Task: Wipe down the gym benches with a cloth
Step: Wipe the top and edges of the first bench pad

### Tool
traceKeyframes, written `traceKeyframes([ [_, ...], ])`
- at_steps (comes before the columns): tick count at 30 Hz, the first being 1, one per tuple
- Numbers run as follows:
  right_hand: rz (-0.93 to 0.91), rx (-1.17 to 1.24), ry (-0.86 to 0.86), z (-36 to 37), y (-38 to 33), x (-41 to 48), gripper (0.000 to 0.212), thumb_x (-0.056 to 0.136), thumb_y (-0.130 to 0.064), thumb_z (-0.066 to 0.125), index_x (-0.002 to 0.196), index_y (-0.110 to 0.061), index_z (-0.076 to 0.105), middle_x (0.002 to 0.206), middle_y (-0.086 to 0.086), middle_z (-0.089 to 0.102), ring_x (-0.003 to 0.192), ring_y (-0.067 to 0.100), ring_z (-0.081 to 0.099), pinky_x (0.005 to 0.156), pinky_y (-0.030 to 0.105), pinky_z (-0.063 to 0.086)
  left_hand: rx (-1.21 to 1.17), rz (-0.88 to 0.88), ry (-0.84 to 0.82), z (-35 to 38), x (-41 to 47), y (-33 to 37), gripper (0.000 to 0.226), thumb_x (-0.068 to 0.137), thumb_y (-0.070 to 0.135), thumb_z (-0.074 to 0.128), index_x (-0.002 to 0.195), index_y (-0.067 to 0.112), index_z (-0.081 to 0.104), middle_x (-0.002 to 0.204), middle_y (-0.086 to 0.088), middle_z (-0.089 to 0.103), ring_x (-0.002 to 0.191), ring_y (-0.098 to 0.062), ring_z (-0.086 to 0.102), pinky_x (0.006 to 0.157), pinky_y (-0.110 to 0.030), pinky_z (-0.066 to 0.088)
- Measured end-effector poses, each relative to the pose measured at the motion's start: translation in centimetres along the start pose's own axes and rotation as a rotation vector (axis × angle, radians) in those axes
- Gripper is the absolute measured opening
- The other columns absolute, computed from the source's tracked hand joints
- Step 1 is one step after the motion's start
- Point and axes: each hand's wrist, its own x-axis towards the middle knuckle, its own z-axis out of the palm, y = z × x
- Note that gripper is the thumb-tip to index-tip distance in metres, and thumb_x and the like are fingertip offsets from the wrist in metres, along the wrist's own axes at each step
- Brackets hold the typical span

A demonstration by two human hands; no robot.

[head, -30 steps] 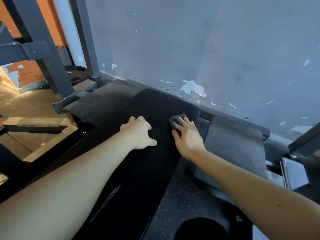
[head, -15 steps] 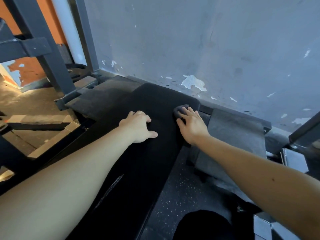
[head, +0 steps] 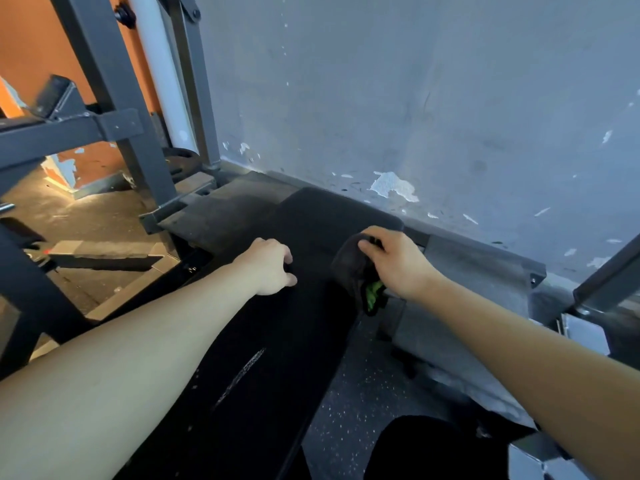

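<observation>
Grey-blue paint covers the wall (head: 433, 98) at the back, flaked off in pale patches low down, and an orange wall (head: 38, 46) shows at the far left behind a grey steel rack (head: 114, 123). Near the corner a dark weight plate (head: 181, 161) lies at the foot of the rack. Speckled rubber floor (head: 360, 400) spreads to the right of the black padded gym bench (head: 277, 358), which runs from the lower left up towards the wall, with a pale scuff on its near half. On the pad, the left hand (head: 270, 266) rests with its fingers curled under and its thumb pointing right, holding nothing. At the right edge of the pad, close to its far end, the right hand (head: 398, 261) grips a dark cloth (head: 349, 268) bunched in its curled fingers; the cloth bears a green mark and hangs below the hand over the bench's edge. Whether the cloth touches the pad cannot be told. Just beyond that hand lies a grey mat (head: 485, 271) along the wall. A dark-clad knee (head: 433, 448) shows at the bottom.
</observation>
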Motion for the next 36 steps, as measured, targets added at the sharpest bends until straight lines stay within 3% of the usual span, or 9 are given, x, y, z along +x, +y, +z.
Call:
traceKeyframes([
  [4, 0.07, 0.145, -0.204, 0.0, 0.3, 2.0, 0.014, 0.104, -0.017, 0.057, 0.101, -0.015, 0.071, 0.089, 0.001, 0.07, 0.078, 0.008, 0.06, 0.069, 0.012, 0.048, 0.087, -0.07, 0.019, -0.5, -0.7, -0.3, 0.065, 0.09, 0.048, 0.072, 0.144, 0.019, 0.051, 0.146, -0.005, 0.044, 0.138, -0.028, 0.036, 0.104, -0.047, 0.047],
  [6, 0.113, 0.047, -0.246, 0.9, 1.7, 3.3, 0.009, 0.099, -0.02, 0.065, 0.103, -0.023, 0.073, 0.1, 0.0, 0.073, 0.093, 0.013, 0.067, 0.075, 0.015, 0.05, 0.106, -0.122, 0.016, -0.5, -0.7, -0.9, 0.071, 0.087, 0.052, 0.073, 0.144, 0.017, 0.05, 0.145, -0.006, 0.045, 0.137, -0.031, 0.036, 0.103, -0.048, 0.047],
  [8, 0.135, -0.098, -0.15, 1.6, 2.6, 4.1, 0.028, 0.093, -0.024, 0.072, 0.121, -0.026, 0.069, 0.12, -0.001, 0.068, 0.115, 0.019, 0.063, 0.092, 0.022, 0.049, 0.075, -0.164, -0.003, -0.5, -0.7, -1.4, 0.078, 0.084, 0.057, 0.074, 0.147, 0.018, 0.048, 0.146, -0.006, 0.046, 0.137, -0.033, 0.038, 0.103, -0.048, 0.047],
  [11, 0.134, -0.375, -0.03, 3.1, 2.0, 2.6, 0.064, 0.096, -0.038, 0.065, 0.154, -0.026, 0.039, 0.158, 0.008, 0.035, 0.145, 0.033, 0.031, 0.118, 0.044, 0.032, 0.048, -0.161, 0.0, -0.4, -0.9, -1.6, 0.08, 0.084, 0.059, 0.074, 0.149, 0.021, 0.046, 0.147, -0.005, 0.049, 0.136, -0.033, 0.042, 0.101, -0.046, 0.048],
  [14, 0.124, -0.566, -0.259, 5.7, 1.5, -0.5, 0.071, 0.1, -0.062, 0.041, 0.161, -0.038, 0.014, 0.17, 0.008, -0.001, 0.155, 0.039, -0.007, 0.124, 0.053, 0.006, 0.058, -0.139, -0.007, -0.5, -1.0, -1.9, 0.076, 0.088, 0.055, 0.071, 0.151, 0.022, 0.045, 0.15, -0.006, 0.048, 0.137, -0.032, 0.044, 0.103, -0.047, 0.047],
  [16, 0.098, -0.648, -0.348, 7.5, 2.4, -1.4, 0.067, 0.103, -0.064, 0.027, 0.162, -0.038, 0.007, 0.17, 0.009, -0.009, 0.154, 0.039, -0.017, 0.126, 0.053, -0.004, 0.049, -0.126, -0.021, -0.6, -1.0, -2.3, 0.071, 0.092, 0.049, 0.069, 0.153, 0.024, 0.043, 0.154, -0.005, 0.044, 0.139, -0.032, 0.042, 0.106, -0.047, 0.045],
  [24, -0.003, -0.686, -0.205, 8.0, 4.7, 6.3, 0.054, 0.11, -0.039, 0.025, 0.159, -0.016, 0.025, 0.169, 0.008, 0.017, 0.157, 0.029, 0.003, 0.127, 0.043, 0.005, 0.044, -0.114, 0.062, 0.4, -0.8, -4.2, 0.065, 0.087, 0.061, 0.069, 0.145, 0.039, 0.051, 0.157, 0.007, 0.042, 0.143, -0.023, 0.039, 0.1, -0.043, 0.04],
  [30, -0.295, -0.532, -0.366, 8.8, 2.9, -0.1, 0.053, 0.11, -0.037, 0.033, 0.161, -0.02, 0.027, 0.169, -0.002, 0.01, 0.157, 0.017, -0.003, 0.127, 0.033, -0.004, 0.021, -0.022, 0.052, 0.9, -1.2, -5.0, 0.051, 0.091, 0.053, 0.069, 0.138, 0.038, 0.061, 0.163, 0.017, 0.03, 0.147, -0.018, 0.036, 0.11, -0.043, 0.036],
  [36, -0.175, -0.652, -0.331, 9.0, 3.8, 7.7, 0.053, 0.111, -0.039, 0.025, 0.161, -0.023, 0.024, 0.17, -0.001, 0.011, 0.157, 0.018, 0.0, 0.128, 0.04, 0.002, -0.014, 0.038, -0.017, -0.2, -1.9, -6.5, 0.033, 0.091, 0.04, 0.074, 0.124, 0.041, 0.07, 0.162, 0.013, 0.034, 0.148, -0.019, 0.031, 0.118, -0.049, 0.033],
])
